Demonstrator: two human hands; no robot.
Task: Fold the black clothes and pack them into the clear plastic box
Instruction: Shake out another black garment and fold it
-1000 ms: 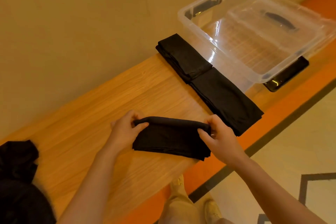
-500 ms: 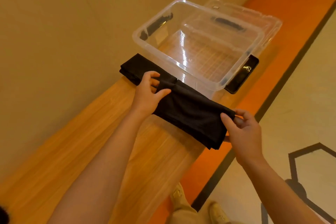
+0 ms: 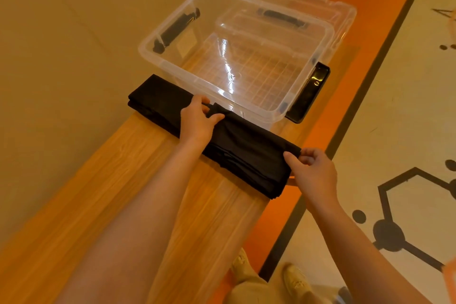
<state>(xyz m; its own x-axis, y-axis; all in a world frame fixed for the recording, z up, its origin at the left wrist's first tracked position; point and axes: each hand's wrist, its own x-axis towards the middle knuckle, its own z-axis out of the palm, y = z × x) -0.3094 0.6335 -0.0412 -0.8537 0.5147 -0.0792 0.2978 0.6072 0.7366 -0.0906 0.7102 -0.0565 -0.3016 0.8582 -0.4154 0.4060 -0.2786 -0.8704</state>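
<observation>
A folded cloth arrives on the pile beside the box

A second ago the folded black cloth [image 3: 249, 155] was further back on the wooden bench [image 3: 153, 180]; now it lies on the stack [image 3: 158, 101] touching the empty clear box [image 3: 237, 61]. The left hand [image 3: 197, 121] and right hand [image 3: 313, 173] each pinch one end of it. Packing is probably next.

You have the box [image 3: 246, 57] on the worktop [image 3: 148, 180]; folded clothes [image 3: 246, 155] lie just before it, its lid [image 3: 340, 12] behind.
</observation>
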